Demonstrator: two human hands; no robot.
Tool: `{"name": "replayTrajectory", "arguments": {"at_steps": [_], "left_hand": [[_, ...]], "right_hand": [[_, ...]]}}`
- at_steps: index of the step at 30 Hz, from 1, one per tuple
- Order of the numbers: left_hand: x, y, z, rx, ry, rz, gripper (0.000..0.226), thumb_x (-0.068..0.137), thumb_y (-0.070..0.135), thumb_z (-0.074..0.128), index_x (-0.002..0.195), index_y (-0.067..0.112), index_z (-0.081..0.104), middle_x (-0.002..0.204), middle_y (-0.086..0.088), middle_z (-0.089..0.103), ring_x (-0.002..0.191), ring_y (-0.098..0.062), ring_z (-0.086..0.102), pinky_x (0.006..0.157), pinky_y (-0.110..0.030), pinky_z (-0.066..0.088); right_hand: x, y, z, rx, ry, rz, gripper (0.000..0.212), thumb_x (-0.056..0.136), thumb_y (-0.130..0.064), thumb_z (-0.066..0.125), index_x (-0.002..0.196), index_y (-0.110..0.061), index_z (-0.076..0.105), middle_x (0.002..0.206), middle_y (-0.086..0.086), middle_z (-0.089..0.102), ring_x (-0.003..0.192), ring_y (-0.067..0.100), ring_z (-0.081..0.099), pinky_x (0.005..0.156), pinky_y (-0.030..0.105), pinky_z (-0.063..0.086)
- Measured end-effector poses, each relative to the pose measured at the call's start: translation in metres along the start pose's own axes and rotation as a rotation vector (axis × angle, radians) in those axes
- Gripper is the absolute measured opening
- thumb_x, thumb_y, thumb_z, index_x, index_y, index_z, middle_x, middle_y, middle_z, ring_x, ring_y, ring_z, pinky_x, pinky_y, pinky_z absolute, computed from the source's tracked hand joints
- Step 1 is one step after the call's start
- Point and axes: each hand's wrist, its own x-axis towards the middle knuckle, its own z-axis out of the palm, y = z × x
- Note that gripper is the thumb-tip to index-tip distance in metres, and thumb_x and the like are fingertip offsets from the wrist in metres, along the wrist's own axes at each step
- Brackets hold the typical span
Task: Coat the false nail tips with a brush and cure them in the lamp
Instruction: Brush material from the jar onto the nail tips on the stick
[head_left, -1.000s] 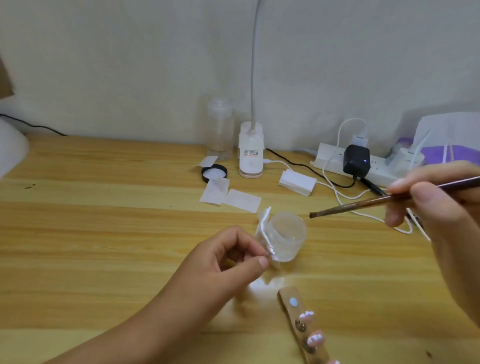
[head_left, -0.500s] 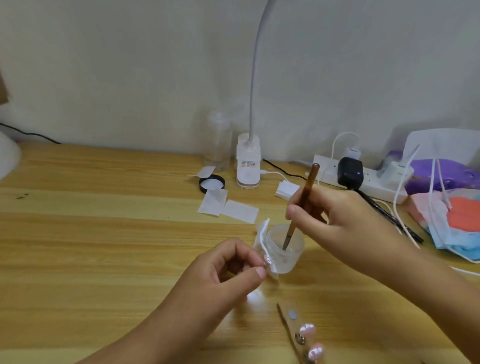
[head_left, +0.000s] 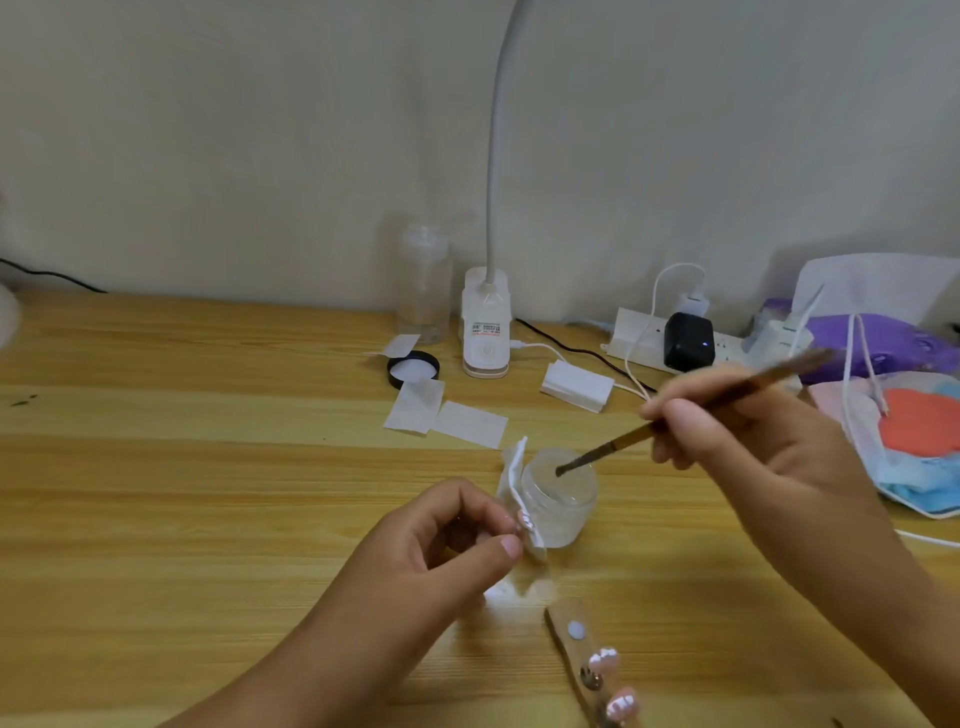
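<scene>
My right hand (head_left: 737, 441) grips a thin brown brush (head_left: 691, 410), tilted low, with its bristle tip over the mouth of a small clear jar (head_left: 563, 499) at the middle of the table. My left hand (head_left: 441, 545) pinches a small false nail tip (head_left: 525, 519) between thumb and fingers, right beside the jar and a folded white wipe (head_left: 514, 467). A wooden stick (head_left: 582, 660) with pink-and-white nail tips (head_left: 602, 661) stuck on it lies near the front edge.
A clip lamp (head_left: 485, 332) with a white gooseneck stands at the back, beside a clear bottle (head_left: 423, 286) and a black lid (head_left: 413, 369). White paper pads (head_left: 447, 413), a power strip (head_left: 670, 338) with cables, and coloured cloths (head_left: 914, 431) at the right.
My right hand brought the brush in from the right, stood it upright in the jar, then tilted it low with the tip still at the jar's mouth. The left hand barely moved.
</scene>
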Motion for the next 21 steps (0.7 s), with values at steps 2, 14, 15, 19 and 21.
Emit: {"name": "replayTrajectory", "arguments": {"at_steps": [2,14,15,19,21], "left_hand": [[0.000,0.001,0.001,-0.011,-0.011,0.004,0.025,0.058,0.050,0.069,0.076,0.031,0.069,0.073,0.009,0.061,0.067,-0.002,0.052,0.061,-0.020,0.046],[-0.003,0.007,0.004,-0.077,-0.010,-0.005,0.021,0.058,0.043,0.070,0.072,0.027,0.069,0.072,0.009,0.060,0.062,-0.002,0.052,0.058,-0.015,0.045],[-0.003,0.007,0.004,-0.081,-0.011,-0.006,0.021,0.058,0.043,0.070,0.072,0.027,0.069,0.072,0.009,0.060,0.062,-0.002,0.052,0.057,-0.015,0.045],[-0.004,0.009,0.005,-0.081,-0.017,-0.009,0.021,0.059,0.043,0.069,0.073,0.027,0.069,0.071,0.011,0.060,0.061,-0.001,0.051,0.058,-0.014,0.045],[-0.004,0.009,0.004,-0.079,-0.017,-0.010,0.020,0.059,0.042,0.069,0.073,0.027,0.068,0.070,0.011,0.059,0.060,-0.002,0.051,0.058,-0.014,0.045]], "right_hand": [[-0.016,0.010,-0.001,0.152,0.105,0.026,0.010,0.090,-0.035,0.063,0.093,-0.029,0.071,0.087,0.001,0.069,0.078,0.011,0.066,0.072,0.017,0.054],[-0.023,0.038,0.000,0.492,0.299,0.255,0.019,0.081,-0.031,0.058,0.081,-0.027,0.076,0.084,-0.004,0.070,0.073,0.007,0.064,0.070,0.018,0.054],[-0.022,0.039,-0.001,0.499,0.292,0.259,0.019,0.082,-0.030,0.057,0.082,-0.026,0.076,0.084,-0.004,0.070,0.073,0.008,0.064,0.070,0.018,0.054],[-0.022,0.045,-0.002,0.454,0.253,0.276,0.022,0.093,-0.024,0.055,0.086,-0.026,0.076,0.081,-0.003,0.070,0.077,0.009,0.064,0.072,0.019,0.054],[-0.022,0.047,-0.003,0.447,0.256,0.276,0.028,0.098,-0.018,0.051,0.088,-0.026,0.076,0.080,-0.003,0.070,0.077,0.009,0.064,0.072,0.019,0.054]]}}
